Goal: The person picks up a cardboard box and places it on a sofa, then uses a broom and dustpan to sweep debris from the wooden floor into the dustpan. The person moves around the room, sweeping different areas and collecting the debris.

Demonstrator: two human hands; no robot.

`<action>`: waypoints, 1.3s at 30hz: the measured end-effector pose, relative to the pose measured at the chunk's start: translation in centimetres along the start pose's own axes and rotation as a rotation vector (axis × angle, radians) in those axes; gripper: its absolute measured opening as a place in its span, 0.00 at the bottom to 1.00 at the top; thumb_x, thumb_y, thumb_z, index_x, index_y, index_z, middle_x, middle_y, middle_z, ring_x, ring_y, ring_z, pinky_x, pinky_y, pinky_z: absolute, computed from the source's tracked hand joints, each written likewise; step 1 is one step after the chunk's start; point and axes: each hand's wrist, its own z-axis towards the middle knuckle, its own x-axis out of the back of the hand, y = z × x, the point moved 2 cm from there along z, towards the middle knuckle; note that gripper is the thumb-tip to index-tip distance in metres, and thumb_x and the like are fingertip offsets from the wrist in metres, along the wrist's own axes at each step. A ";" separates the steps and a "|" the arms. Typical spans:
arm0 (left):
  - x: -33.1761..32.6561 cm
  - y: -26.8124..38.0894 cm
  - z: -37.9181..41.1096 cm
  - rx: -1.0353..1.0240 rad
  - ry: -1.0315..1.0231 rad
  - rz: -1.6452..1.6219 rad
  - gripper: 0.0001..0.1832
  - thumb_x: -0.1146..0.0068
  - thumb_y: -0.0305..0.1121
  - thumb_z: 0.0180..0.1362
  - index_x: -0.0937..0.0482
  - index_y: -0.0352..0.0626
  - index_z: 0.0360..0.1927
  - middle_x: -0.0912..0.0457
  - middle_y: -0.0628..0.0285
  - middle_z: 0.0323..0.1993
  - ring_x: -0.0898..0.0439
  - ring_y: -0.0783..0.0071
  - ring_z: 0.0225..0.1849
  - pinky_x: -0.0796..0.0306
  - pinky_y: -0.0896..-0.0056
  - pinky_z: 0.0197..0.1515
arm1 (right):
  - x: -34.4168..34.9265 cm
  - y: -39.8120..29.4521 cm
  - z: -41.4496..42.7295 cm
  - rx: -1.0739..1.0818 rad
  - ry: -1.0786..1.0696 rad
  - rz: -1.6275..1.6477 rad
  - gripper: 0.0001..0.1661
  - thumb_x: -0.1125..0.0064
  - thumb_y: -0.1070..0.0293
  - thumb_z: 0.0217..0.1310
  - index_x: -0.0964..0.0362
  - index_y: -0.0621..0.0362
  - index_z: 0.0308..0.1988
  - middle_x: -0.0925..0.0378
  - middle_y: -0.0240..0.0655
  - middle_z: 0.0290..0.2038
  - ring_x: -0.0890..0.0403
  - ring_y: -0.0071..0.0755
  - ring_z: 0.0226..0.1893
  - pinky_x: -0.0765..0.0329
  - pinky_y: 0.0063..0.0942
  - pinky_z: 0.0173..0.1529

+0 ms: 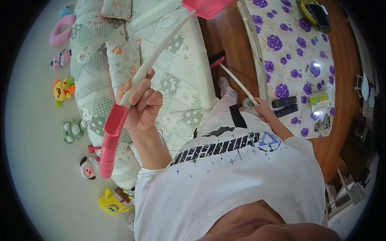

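My left hand (140,102) is wrapped around the ribbed white handle of a pink long-handled dustpan (208,8). The handle slants across in front of a sofa. Its pink grip end (112,141) points back toward me, and the pan is raised at the top edge, partly cut off. Lower and to the right, my right hand (263,107) grips the white stick of a broom (238,79). The pink broom head (217,62) with dark bristles is down by the wooden floor (224,36), between the sofa and a table, just beyond my feet.
A patchwork-quilted sofa (172,84) with floral cushions (123,60) lies to the left. Plush toys (64,90) line its far side. On the right, a table with a purple-rose cover (289,78) holds two remote controls (284,102), a small packet (319,101) and a yellow-rimmed basket (313,15).
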 end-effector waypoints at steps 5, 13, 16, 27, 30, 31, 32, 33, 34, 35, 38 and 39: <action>0.1 3.5 1.7 0.044 -0.002 0.029 0.24 0.57 0.34 0.51 0.45 0.22 0.44 0.38 0.70 0.09 0.49 0.86 0.06 0.46 0.83 0.19 | 0.8 -4.3 2.8 -0.164 -0.040 0.182 0.20 0.50 0.71 0.44 0.33 0.61 0.42 0.27 0.48 0.33 0.25 0.43 0.31 0.30 0.32 0.35; 1.8 7.7 4.2 0.024 -0.030 0.034 0.25 0.57 0.33 0.52 0.47 0.20 0.45 0.38 0.71 0.09 0.47 0.86 0.07 0.47 0.85 0.18 | 0.3 -6.6 0.6 -0.138 0.028 0.047 0.18 0.49 0.69 0.46 0.32 0.59 0.42 0.27 0.44 0.36 0.27 0.44 0.39 0.31 0.31 0.44; 2.5 9.0 5.4 0.016 0.004 0.064 0.25 0.56 0.33 0.51 0.46 0.21 0.45 0.38 0.71 0.09 0.47 0.87 0.07 0.47 0.85 0.18 | 1.0 -8.6 2.8 -0.147 0.037 0.028 0.18 0.49 0.69 0.46 0.32 0.58 0.42 0.26 0.44 0.32 0.25 0.41 0.31 0.29 0.31 0.37; 4.1 11.4 8.7 0.074 -0.005 0.055 0.24 0.56 0.33 0.52 0.45 0.21 0.45 0.38 0.70 0.10 0.48 0.86 0.08 0.46 0.83 0.20 | 0.4 -15.4 12.5 -0.237 0.169 0.356 0.18 0.49 0.72 0.50 0.34 0.60 0.44 0.29 0.38 0.20 0.31 0.27 0.15 0.35 0.26 0.17; 4.3 11.3 9.1 0.107 0.011 0.033 0.23 0.56 0.35 0.51 0.42 0.23 0.43 0.39 0.71 0.09 0.49 0.86 0.07 0.47 0.83 0.19 | 0.8 -14.7 10.7 -0.245 0.156 0.465 0.17 0.50 0.71 0.51 0.34 0.58 0.44 0.33 0.33 0.16 0.35 0.23 0.11 0.38 0.22 0.12; 4.3 11.4 9.3 0.115 0.024 0.022 0.22 0.56 0.36 0.51 0.40 0.25 0.42 0.39 0.71 0.09 0.49 0.86 0.07 0.48 0.83 0.19 | 1.1 -14.4 9.8 -0.221 0.151 0.476 0.17 0.51 0.71 0.51 0.34 0.58 0.44 0.34 0.33 0.15 0.35 0.22 0.10 0.38 0.22 0.12; 4.4 11.5 9.4 0.114 0.037 0.023 0.22 0.56 0.36 0.51 0.40 0.25 0.42 0.39 0.71 0.09 0.49 0.86 0.07 0.48 0.83 0.19 | 1.8 -14.0 8.5 -0.265 0.112 0.458 0.16 0.51 0.72 0.51 0.34 0.58 0.44 0.35 0.32 0.14 0.35 0.22 0.10 0.38 0.22 0.12; 4.6 11.6 9.4 0.110 0.047 0.019 0.22 0.56 0.37 0.51 0.40 0.25 0.42 0.39 0.71 0.09 0.49 0.86 0.07 0.48 0.83 0.19 | 2.7 -14.1 6.8 -0.308 0.074 0.435 0.16 0.51 0.72 0.50 0.34 0.58 0.43 0.35 0.32 0.13 0.36 0.22 0.10 0.38 0.22 0.12; 4.8 11.7 9.4 0.102 0.060 0.016 0.22 0.56 0.37 0.51 0.40 0.25 0.41 0.39 0.71 0.09 0.49 0.86 0.07 0.48 0.82 0.18 | 3.3 -13.9 5.4 -0.314 0.059 0.369 0.16 0.51 0.72 0.50 0.34 0.58 0.43 0.35 0.32 0.13 0.36 0.22 0.10 0.38 0.22 0.12; 4.7 11.7 9.4 0.092 0.060 0.014 0.23 0.56 0.35 0.51 0.42 0.24 0.42 0.39 0.71 0.09 0.49 0.86 0.07 0.48 0.83 0.18 | 3.9 -13.7 4.7 -0.318 0.045 0.304 0.16 0.51 0.72 0.49 0.34 0.58 0.42 0.35 0.32 0.13 0.36 0.22 0.09 0.38 0.22 0.11; 4.2 11.5 9.9 0.079 0.045 0.016 0.24 0.56 0.33 0.51 0.45 0.23 0.44 0.39 0.71 0.09 0.47 0.86 0.07 0.48 0.85 0.17 | 3.3 -11.9 5.8 -0.418 -0.039 0.478 0.15 0.50 0.72 0.49 0.34 0.58 0.42 0.34 0.32 0.14 0.35 0.22 0.09 0.38 0.22 0.11; 4.1 11.6 10.0 0.080 0.035 0.018 0.24 0.56 0.33 0.51 0.46 0.23 0.44 0.39 0.71 0.09 0.47 0.86 0.07 0.47 0.84 0.18 | 3.3 -12.3 7.0 -0.352 -0.011 0.440 0.15 0.50 0.72 0.49 0.34 0.58 0.42 0.34 0.32 0.13 0.35 0.22 0.09 0.38 0.22 0.11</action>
